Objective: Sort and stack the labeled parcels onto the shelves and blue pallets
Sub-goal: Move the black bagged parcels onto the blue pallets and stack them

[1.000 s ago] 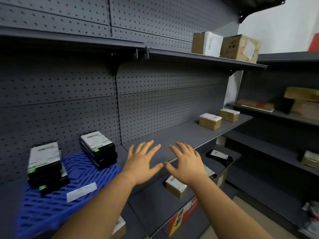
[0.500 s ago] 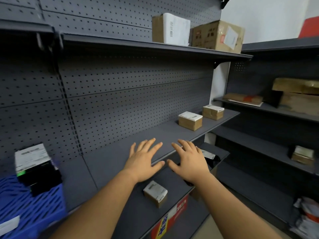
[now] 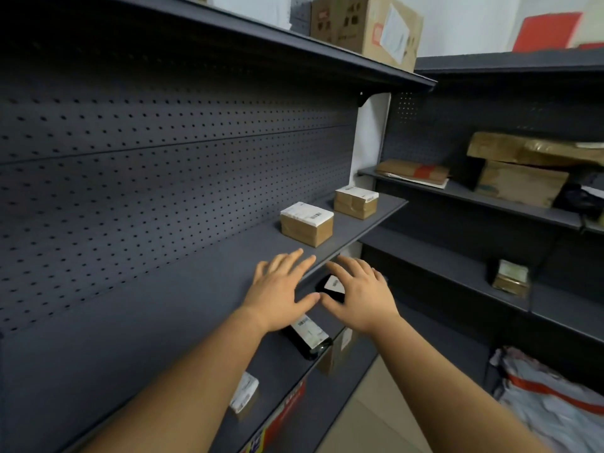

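1. I see the middle shelf (image 3: 183,289) as landmark; two labeled parcels (image 3: 306,223) sit toward its right end.
2. My left hand (image 3: 277,294) and right hand (image 3: 361,294), both flat-fingered and empty, hover at its front edge.
3. I judge we're between parcels; next comes reaching for one.

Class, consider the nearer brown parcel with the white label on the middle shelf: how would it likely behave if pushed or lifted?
The nearer brown parcel looks boxy with flat faces, so it would probably slide on the middle shelf rather than roll. Low and wide, it seems unlikely to tip. Its crisp edges suggest stiff cardboard; its weight cannot be told.
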A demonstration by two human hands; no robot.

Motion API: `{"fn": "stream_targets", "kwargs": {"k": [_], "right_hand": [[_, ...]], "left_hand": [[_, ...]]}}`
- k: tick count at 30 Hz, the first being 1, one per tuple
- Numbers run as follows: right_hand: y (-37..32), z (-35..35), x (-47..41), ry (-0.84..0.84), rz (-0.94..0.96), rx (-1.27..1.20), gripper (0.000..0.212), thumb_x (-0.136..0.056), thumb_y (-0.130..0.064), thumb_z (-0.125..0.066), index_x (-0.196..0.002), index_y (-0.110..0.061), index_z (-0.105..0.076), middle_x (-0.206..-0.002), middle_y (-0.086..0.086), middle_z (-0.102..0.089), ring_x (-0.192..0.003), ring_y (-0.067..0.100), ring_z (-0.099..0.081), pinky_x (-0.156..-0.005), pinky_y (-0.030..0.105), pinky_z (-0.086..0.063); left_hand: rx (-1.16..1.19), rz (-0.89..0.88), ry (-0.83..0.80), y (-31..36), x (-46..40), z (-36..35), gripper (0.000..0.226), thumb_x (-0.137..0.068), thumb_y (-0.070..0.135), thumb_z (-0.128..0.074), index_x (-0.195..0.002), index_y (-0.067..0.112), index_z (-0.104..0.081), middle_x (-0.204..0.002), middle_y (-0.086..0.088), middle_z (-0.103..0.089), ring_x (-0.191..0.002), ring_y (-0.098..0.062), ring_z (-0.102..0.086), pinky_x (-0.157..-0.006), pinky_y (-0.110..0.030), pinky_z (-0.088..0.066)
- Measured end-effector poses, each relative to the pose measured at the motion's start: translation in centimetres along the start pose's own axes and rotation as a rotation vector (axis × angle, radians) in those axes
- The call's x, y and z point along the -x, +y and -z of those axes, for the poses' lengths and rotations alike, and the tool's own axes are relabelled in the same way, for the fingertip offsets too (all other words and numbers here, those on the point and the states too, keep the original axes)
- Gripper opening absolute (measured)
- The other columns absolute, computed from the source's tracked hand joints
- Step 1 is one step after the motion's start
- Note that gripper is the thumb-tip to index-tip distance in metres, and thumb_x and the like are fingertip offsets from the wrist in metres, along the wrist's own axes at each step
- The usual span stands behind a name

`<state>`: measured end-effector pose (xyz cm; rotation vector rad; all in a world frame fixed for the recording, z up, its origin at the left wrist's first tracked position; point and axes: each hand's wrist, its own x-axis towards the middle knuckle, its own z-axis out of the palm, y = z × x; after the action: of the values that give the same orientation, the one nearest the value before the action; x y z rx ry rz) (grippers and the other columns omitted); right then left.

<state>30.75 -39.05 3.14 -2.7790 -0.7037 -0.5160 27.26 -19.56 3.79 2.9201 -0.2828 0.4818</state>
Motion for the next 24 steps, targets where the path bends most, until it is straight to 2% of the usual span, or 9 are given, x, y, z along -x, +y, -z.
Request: {"fn": "stream_targets", "kwargs": {"k": [4,9,13,15,21,24], "right_hand": [[4.2,-1.2,-0.8,-0.046,-0.039,0.017,0.072,-0.081,-0.069,-0.035,-0.145,-0.035,-0.034,-0.152,-0.005,-0.032,-0.142,0.019,-0.023,-0.112,0.048,-0.027],[9.7,-3.4,-1.9,-0.108,-0.05,-0.004,0.08,-0.075,-0.073,-0.025,-0.146,-0.037,-0.032,-0.153,-0.004,-0.032,-0.143,0.02,-0.023,-0.112,0.049,-0.027],[14.7,-5.7,-2.5,-0.181,-0.006,-0.021,0.073,-0.082,-0.068,-0.04,-0.146,-0.034,-0.031,-0.154,-0.004,-0.03,-0.142,0.021,-0.022,-0.112,0.048,-0.025],[17.0,-6.9,-2.5,-0.24,0.034,-0.022,0.073,-0.083,-0.067,-0.041,-0.147,-0.033,-0.03,-0.154,-0.003,-0.029,-0.142,0.022,-0.021,-0.112,0.048,-0.025],[23.0,-11.0,-2.5,-0.385,0.153,-0.042,0.086,-0.073,-0.073,-0.02,-0.148,-0.032,-0.027,-0.157,-0.001,-0.024,-0.144,0.022,-0.017,-0.113,0.047,-0.022],[25.2,-13.0,-2.5,-0.431,0.193,-0.064,0.093,-0.067,-0.075,-0.013,-0.148,-0.032,-0.028,-0.156,-0.001,-0.025,-0.144,0.024,-0.019,-0.113,0.048,-0.023]], "left_hand": [[0.005,-0.027,-0.038,1.7,-3.0,-3.0,0.071,-0.09,0.066,-0.036,-0.151,0.04,-0.011,-0.161,0.008,-0.01,-0.146,-0.014,-0.006,-0.117,-0.044,-0.009],[-0.021,-0.056,-0.063,4.5,-6.0,-6.8,0.069,-0.091,0.063,-0.036,-0.151,0.038,-0.014,-0.158,0.008,-0.018,-0.144,-0.012,-0.013,-0.116,-0.043,-0.012],[-0.01,0.003,-0.127,6.9,-7.5,-11.2,0.069,-0.09,0.063,-0.037,-0.151,0.038,-0.016,-0.156,0.008,-0.022,-0.143,-0.012,-0.016,-0.115,-0.042,-0.015],[-0.01,0.062,-0.174,8.1,-8.2,-13.5,0.07,-0.09,0.064,-0.037,-0.151,0.037,-0.016,-0.157,0.008,-0.021,-0.143,-0.012,-0.016,-0.115,-0.043,-0.016],[0.017,0.231,-0.281,11.7,-9.8,-20.0,0.071,-0.091,0.064,-0.037,-0.152,0.038,-0.013,-0.16,0.007,-0.015,-0.145,-0.017,-0.012,-0.116,-0.044,-0.011],[0.061,0.29,-0.298,12.6,-9.3,-23.0,0.075,-0.084,0.07,-0.028,-0.151,0.04,-0.014,-0.16,0.006,-0.015,-0.146,-0.018,-0.013,-0.116,-0.044,-0.01]]}}
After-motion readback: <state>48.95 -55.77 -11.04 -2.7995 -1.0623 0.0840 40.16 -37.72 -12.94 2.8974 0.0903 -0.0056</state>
